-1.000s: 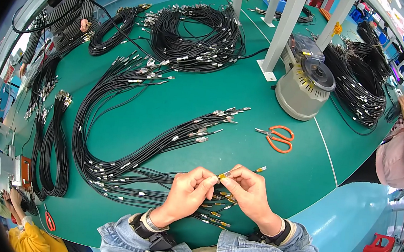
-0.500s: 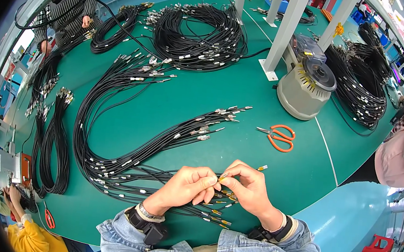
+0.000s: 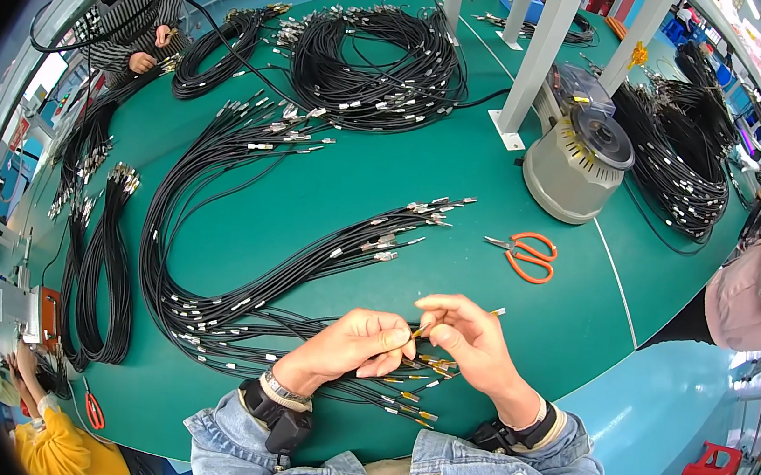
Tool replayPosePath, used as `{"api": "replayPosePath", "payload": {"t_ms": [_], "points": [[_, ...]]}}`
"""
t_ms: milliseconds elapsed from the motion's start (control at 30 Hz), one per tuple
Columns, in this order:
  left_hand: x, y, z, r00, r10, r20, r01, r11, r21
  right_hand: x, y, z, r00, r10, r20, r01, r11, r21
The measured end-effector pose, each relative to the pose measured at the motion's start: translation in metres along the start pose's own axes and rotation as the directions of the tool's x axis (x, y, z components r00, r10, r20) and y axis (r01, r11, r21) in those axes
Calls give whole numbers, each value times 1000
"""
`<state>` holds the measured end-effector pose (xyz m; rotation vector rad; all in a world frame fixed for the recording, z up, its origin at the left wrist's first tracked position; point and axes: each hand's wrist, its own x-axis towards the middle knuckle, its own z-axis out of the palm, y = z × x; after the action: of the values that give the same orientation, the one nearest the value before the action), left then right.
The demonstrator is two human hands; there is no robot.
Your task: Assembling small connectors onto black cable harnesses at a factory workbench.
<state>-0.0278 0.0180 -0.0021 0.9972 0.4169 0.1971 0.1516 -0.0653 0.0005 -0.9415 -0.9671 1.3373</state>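
One yellow-banded cable end [image 3: 417,333] sits above the table [image 3: 359,174], pinched by my left hand [image 3: 356,340]; my right hand [image 3: 476,350] curls loosely alongside, its hold unclear; a slack pinch could drop it.

I see a small, narrow yellow piece [image 3: 417,333] pinched at a slant, toward five o'clock, its details too small to make out. A thick bundle of slim, round black cables [image 3: 157,236] lies curved from ten o'clock through nine to eight, dotted with white and silvery bits; its yellow tips [image 3: 409,396] fan out loosely near five o'clock.
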Motion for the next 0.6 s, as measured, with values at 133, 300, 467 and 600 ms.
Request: {"api": "replayPosePath", "payload": {"t_ms": [133, 300, 467, 600], "points": [[1, 3, 11, 996, 54, -64, -49, 996, 81, 2, 7, -10, 985, -140, 103, 152, 981, -124], [3, -1, 32, 936, 233, -263, -135, 929, 346, 0, 5, -15, 979, -173, 103, 193, 953, -232], [7, -22, 39, 776, 554, -302, -192, 663, 724, -3, 4, -13, 992, -104, 77, 116, 977, -179], [6, -14, 28, 784, 583, -214, -137, 499, 856, -6, -1, -23, 995, -61, 82, 83, 950, -302]]}}
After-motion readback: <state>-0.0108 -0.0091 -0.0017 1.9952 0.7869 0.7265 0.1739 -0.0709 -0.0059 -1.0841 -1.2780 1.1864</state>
